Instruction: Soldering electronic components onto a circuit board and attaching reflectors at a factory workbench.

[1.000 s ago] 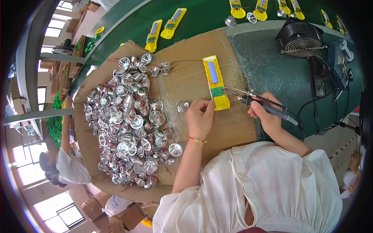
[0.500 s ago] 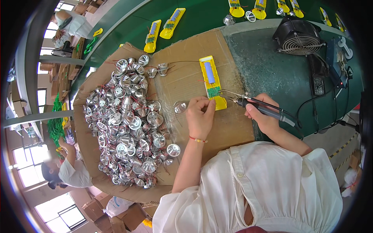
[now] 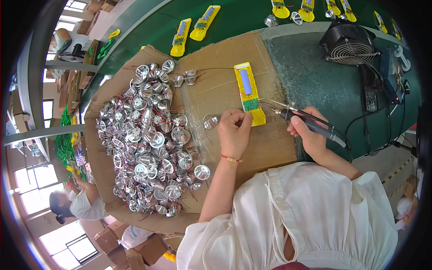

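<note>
A yellow plastic housing (image 3: 255, 118) lies on cardboard in front of me, holding a blue cylindrical battery (image 3: 245, 82) and a green circuit board (image 3: 250, 105). My left hand (image 3: 234, 130) is pinched at the housing's near end, just below the board; whatever sits between thumb and forefinger is hidden. In my right hand (image 3: 310, 130) is a soldering iron (image 3: 310, 126), gripped like a pen, with a thin curved tube beside its tip. That tip end points at the board's right edge; contact cannot be made out. Beside my left hand lies a silver reflector cup (image 3: 210, 122).
A cardboard tray (image 3: 96, 180) to the left is heaped with wired reflector cups (image 3: 146, 132). More yellow housings (image 3: 181, 38) lie along the far green bench. A black fan (image 3: 350, 45) and a blue powered box (image 3: 392, 76) stand at right, with cables. Other people work at far left.
The soldering iron has drawn back slightly up and right from the circuit board. My left hand keeps its pinch at the housing. The whole view has shifted a little.
</note>
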`<control>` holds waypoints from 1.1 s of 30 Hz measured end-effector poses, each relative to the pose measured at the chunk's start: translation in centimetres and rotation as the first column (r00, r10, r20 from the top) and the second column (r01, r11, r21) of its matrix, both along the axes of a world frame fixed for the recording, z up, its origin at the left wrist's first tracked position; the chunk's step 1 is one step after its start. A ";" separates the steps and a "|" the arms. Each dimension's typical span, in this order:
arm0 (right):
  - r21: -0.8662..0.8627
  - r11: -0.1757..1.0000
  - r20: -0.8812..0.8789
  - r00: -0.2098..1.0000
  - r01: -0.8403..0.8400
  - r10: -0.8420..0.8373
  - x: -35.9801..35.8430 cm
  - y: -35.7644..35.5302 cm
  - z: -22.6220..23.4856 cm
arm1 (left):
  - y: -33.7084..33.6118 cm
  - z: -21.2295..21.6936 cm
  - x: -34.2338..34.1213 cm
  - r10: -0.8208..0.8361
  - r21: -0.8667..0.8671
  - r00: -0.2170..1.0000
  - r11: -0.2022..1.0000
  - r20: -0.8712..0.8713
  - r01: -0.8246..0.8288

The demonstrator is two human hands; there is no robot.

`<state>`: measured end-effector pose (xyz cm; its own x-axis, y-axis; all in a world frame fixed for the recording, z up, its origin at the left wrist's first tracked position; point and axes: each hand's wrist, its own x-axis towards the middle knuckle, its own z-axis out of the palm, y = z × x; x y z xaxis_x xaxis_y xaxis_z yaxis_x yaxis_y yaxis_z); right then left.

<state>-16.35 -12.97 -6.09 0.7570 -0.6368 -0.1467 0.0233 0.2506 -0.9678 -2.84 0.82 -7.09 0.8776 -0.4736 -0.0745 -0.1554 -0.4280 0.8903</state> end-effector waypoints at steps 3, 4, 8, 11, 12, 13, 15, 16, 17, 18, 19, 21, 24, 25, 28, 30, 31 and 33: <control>-0.063 0.997 0.025 0.999 0.035 -0.033 -0.5 -0.3 0.4 | 0.2 -0.3 0.0 -0.011 0.000 0.999 1.000 0.053 0.011; -0.054 0.998 0.040 0.999 0.033 -0.031 -0.7 -0.5 0.2 | 0.2 -0.5 0.1 -0.018 0.002 0.994 1.000 0.103 0.018; -0.057 0.998 0.033 0.999 0.035 -0.033 -1.2 -0.9 0.0 | 0.3 -0.8 0.2 -0.022 -0.029 0.995 0.999 0.097 0.025; -0.039 0.998 0.017 0.999 0.042 -0.042 -2.0 -1.5 -0.6 | 0.5 -1.1 0.4 -0.048 0.012 0.988 0.999 0.148 0.047; -0.036 0.998 -0.006 0.999 0.045 -0.045 -2.2 -1.8 -0.6 | 0.7 -1.0 0.3 -0.008 -0.035 1.000 0.999 -0.001 0.008; -0.035 0.998 0.001 0.999 0.046 -0.046 -2.4 -2.2 -0.6 | 1.1 -0.9 0.3 0.030 -0.073 0.988 0.997 -0.150 -0.041; -0.063 0.995 -0.018 0.997 0.071 -0.072 -3.1 -3.1 -0.9 | 0.7 1.9 0.4 0.128 -0.090 0.929 0.981 -0.348 -0.169; -0.129 0.989 -0.003 0.997 0.072 -0.073 -3.1 -3.4 -0.9 | 1.3 2.7 0.7 0.151 -0.026 0.938 0.986 -0.312 -0.167; -0.130 0.989 0.002 0.997 0.076 -0.076 -3.2 -3.7 -1.1 | 1.7 2.1 1.3 0.054 0.074 0.933 0.997 -0.355 -0.029; -0.115 0.989 -0.018 0.995 0.092 -0.095 -3.3 -4.0 -1.2 | 1.3 1.3 1.4 -0.024 0.113 0.930 0.991 -0.368 0.070; -0.101 0.990 -0.035 0.994 0.095 -0.099 -3.3 -4.3 -1.4 | 0.8 0.7 1.3 -0.088 0.149 0.921 0.977 -0.380 0.155; -0.074 0.991 -0.051 0.992 0.113 -0.117 -3.4 -4.9 -1.6 | -2.5 1.4 2.9 -0.166 0.239 0.971 0.949 -0.170 0.204; -0.048 0.988 -0.088 0.984 0.149 -0.152 -3.6 -5.4 -2.0 | -10.3 2.4 8.6 -0.258 0.280 0.964 0.932 0.065 0.231; -0.052 0.990 -0.091 0.986 0.134 -0.139 -3.4 -5.3 -1.8 | -12.4 3.3 10.5 -0.151 0.233 0.988 0.960 -0.036 0.155; -0.027 0.992 -0.085 0.989 0.122 -0.123 -3.1 -5.3 -2.0 | -15.9 0.1 17.7 0.011 0.009 0.855 1.000 0.518 -0.019; -0.024 0.987 -0.090 0.983 0.158 -0.160 -3.5 -5.7 -2.1 | -17.5 0.5 20.2 -0.037 0.120 0.640 0.989 0.768 -0.088; -0.016 0.985 -0.103 0.979 0.174 -0.175 -3.6 -5.8 -2.1 | -17.7 0.8 21.1 -0.045 0.204 0.562 0.953 0.826 -0.223; 0.008 0.982 -0.107 0.976 0.190 -0.188 -3.4 -5.8 -2.1 | -16.5 0.1 23.5 -0.197 0.453 0.633 0.849 0.749 -0.273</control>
<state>-19.80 -18.76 -8.19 0.6031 -0.7631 -0.2321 -0.0302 0.2690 -0.9627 20.67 -15.69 -6.97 0.7384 -0.5380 0.4066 -0.6270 -0.7697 0.1202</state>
